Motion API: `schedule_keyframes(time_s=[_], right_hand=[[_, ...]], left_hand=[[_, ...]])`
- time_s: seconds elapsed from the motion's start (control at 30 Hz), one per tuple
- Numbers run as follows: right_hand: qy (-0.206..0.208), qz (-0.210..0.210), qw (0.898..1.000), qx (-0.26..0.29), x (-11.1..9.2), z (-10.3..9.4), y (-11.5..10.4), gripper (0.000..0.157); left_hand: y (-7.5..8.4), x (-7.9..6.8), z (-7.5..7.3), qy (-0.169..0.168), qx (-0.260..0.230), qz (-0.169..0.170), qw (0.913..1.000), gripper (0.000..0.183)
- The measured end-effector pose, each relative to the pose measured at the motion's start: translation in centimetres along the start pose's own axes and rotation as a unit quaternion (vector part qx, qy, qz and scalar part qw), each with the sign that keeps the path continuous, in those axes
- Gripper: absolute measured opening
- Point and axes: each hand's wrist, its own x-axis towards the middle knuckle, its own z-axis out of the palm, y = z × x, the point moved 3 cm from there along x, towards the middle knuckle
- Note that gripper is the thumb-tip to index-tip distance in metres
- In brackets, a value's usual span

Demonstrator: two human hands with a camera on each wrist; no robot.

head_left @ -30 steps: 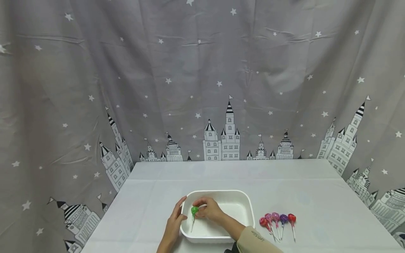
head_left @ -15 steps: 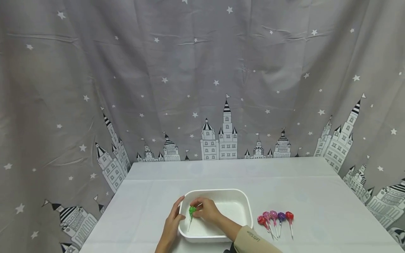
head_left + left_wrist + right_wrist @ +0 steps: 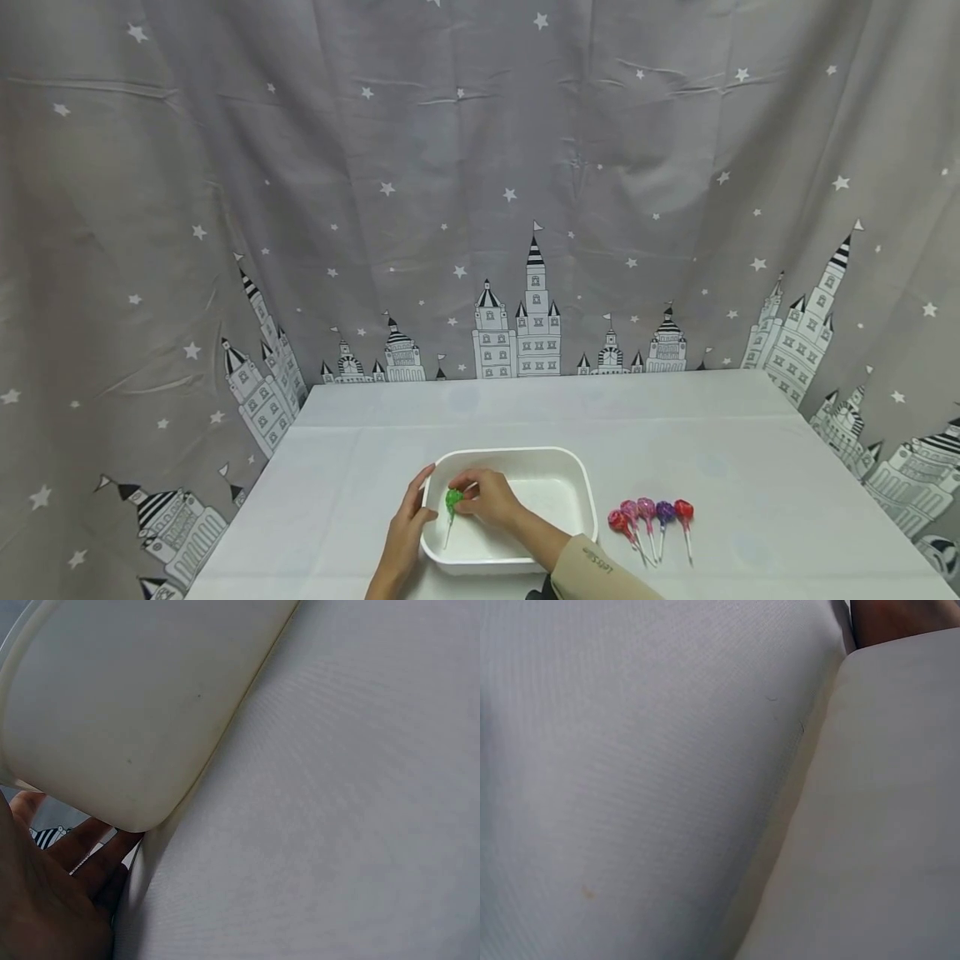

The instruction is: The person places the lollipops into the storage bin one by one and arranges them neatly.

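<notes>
A white plastic tub [image 3: 551, 457] stands near the front of the table. At its left end is my left hand [image 3: 405, 533], thumb at the rim and fingers along the outside wall. The left wrist view shows fingers [image 3: 94, 859] against the tub's lower corner. My right hand [image 3: 491, 502] reaches inside the tub and pinches the wrapped head of a green lollipop [image 3: 453, 498]. The lollipop's white stick points toward the front of the tub. In the right wrist view the tub's outer wall [image 3: 877, 802] fills the right side, and that hand's fingers are hidden.
Right of the tub, several lollipops lie in a loose row on the white table [image 3: 360, 475], including a purple lollipop [image 3: 665, 512] and a red lollipop [image 3: 683, 511]. A grey curtain [image 3: 420, 208] printed with stars and castles hangs behind the table.
The head view has shifted a little, so everything sits slightly further left. Both hands, the tub and the green lollipop keep nearly the same places relative to each other.
</notes>
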Motion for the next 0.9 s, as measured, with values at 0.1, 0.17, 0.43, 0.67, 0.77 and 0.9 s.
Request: schedule_keyframes(time_s=[0.1,0.17,0.43,0.67,0.77,0.9], right_hand=[[-0.002,0.001,1.000,-0.002,0.1,0.0,-0.2,0.029],[0.000,-0.005,1.000,-0.006,0.1,-0.1,-0.4,0.029],[0.048,-0.038,0.998,-0.021,-0.1,-1.3,-1.3,0.022],[0.060,-0.035,0.997,-0.016,-0.7,-2.4,-2.1,0.020],[0.059,-0.036,0.998,-0.013,-1.0,-3.0,-2.7,0.022],[0.056,-0.047,0.997,-0.010,-1.7,-4.1,-3.2,0.025]], left_hand=[[0.1,0.0,-0.2,0.002,-0.002,-0.001,1.0000,0.064],[0.1,0.0,-0.2,0.007,-0.004,-0.004,1.0000,0.064],[0.5,-0.1,-0.1,0.018,-0.007,-0.012,0.9997,0.065],[1.7,-0.6,-0.1,0.010,-0.014,-0.008,0.9998,0.065],[1.5,-0.4,-0.1,0.015,-0.017,-0.016,0.9996,0.065],[0.3,0.1,0.0,0.020,-0.013,-0.018,0.9995,0.065]])
